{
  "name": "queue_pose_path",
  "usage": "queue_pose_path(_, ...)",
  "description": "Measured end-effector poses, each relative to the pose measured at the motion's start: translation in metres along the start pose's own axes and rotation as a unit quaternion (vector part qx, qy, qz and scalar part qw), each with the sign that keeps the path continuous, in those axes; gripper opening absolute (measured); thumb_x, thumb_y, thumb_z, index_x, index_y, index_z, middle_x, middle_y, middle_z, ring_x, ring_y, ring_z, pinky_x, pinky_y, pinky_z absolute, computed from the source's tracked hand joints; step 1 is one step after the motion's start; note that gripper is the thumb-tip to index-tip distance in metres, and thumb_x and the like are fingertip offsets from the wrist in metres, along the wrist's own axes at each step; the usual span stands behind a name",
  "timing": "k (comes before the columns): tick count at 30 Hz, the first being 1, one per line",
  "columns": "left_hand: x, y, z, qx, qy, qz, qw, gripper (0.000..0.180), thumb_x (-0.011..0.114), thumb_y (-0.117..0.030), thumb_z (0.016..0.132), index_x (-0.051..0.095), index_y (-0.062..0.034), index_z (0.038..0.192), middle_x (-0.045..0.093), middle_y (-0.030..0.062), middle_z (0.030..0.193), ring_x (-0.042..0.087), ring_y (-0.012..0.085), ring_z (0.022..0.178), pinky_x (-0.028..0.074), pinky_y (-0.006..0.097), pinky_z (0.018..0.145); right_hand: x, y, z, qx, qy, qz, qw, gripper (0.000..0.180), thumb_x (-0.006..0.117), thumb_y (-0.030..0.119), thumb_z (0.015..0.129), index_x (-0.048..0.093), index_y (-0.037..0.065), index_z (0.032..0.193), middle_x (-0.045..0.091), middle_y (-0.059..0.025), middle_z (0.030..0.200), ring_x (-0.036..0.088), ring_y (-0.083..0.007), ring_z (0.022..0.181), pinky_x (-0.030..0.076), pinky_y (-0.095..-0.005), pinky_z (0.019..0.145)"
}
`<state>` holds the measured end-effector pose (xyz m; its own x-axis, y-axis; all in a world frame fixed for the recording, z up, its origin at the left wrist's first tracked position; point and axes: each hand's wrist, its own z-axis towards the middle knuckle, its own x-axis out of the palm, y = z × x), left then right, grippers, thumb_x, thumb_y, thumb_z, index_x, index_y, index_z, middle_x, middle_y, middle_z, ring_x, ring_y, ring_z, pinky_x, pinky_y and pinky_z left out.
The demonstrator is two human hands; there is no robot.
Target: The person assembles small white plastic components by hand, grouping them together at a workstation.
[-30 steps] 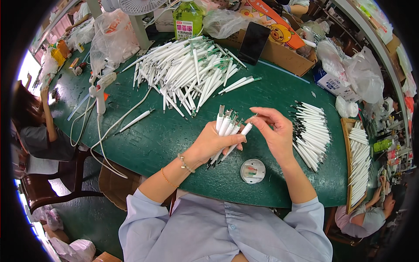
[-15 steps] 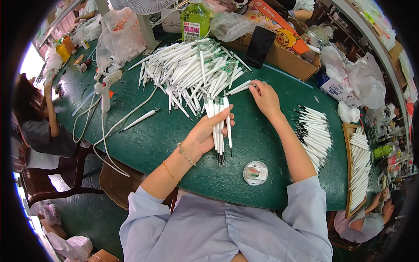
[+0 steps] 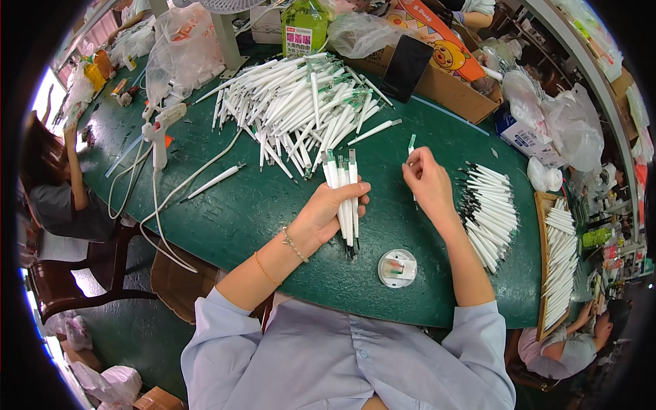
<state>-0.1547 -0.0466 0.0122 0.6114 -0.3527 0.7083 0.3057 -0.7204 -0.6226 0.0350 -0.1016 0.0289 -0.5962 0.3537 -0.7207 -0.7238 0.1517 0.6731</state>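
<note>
Gripping slender white sticks [image 3: 342,178] above a green tabletop [image 3: 430,297].
Near a loose pile [image 3: 280,109], clasping a bundle [image 3: 352,222] in the left hand [image 3: 328,207]; past a round white case [image 3: 397,282], pinching one green-tipped stick [image 3: 412,141] in the right hand [image 3: 430,181], close to a fanned row [image 3: 495,215].

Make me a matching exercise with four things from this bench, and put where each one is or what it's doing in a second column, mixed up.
1. Left hand
2. Right hand
3. Glue gun
4. Phone

A. Left of the big pile
B. Holding a green-topped stick
C. In front of a cardboard box
D. Holding several white sticks

Pairs: 1-D, 2-B, 3-A, 4-C
</note>
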Motion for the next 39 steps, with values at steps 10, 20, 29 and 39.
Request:
queue_pose_path(10,0.006,-0.001,-0.004,0.029,-0.012,0.019,0.999,0.024,0.061,-0.005,0.075,0.049,-0.0036,0.096,0.057,0.0078,0.088,0.055,0.0131,0.076,0.047,0.023,0.057,0.002,0.001,0.000,0.043,-0.016,0.022,0.999,0.022,0.057,0.022,0.077,0.050,0.001,0.076,0.054,-0.0075,0.056,0.052,-0.0184,0.050,0.040,-0.0312,0.049)
queue_pose_path(20,0.010,-0.005,-0.011,0.136,0.006,0.080,0.987,0.028,0.065,-0.015,0.074,0.052,-0.0037,0.097,0.057,0.0041,0.089,0.054,0.0104,0.077,0.045,0.024,0.060,0.002,0.055,-0.039,0.033,0.188,0.337,0.922,0.023,0.048,0.015,0.086,0.048,-0.001,0.102,0.059,-0.0077,0.076,0.057,-0.0105,0.064,0.045,-0.0217,0.052)
queue_pose_path(29,0.013,-0.006,-0.016,0.175,-0.007,0.143,0.974,0.025,0.065,-0.010,0.074,0.053,-0.0018,0.095,0.058,0.0041,0.083,0.054,0.0090,0.068,0.045,0.022,0.058,-0.018,0.066,-0.043,0.035,0.242,0.262,0.933,0.032,0.048,0.020,0.087,0.049,-0.001,0.111,0.062,-0.0082,0.079,0.058,-0.0121,0.072,0.045,-0.0240,0.062)
queue_pose_path(39,0.018,-0.006,-0.019,0.097,0.038,0.219,0.970,0.026,0.064,-0.009,0.074,0.053,0.0017,0.095,0.060,0.0094,0.088,0.061,0.0153,0.078,0.046,0.020,0.055,-0.007,0.049,-0.022,-0.063,0.035,0.292,0.954,0.029,0.061,0.010,0.077,0.051,0.003,0.103,0.054,-0.0030,0.088,0.052,-0.0078,0.081,0.039,-0.0179,0.062)
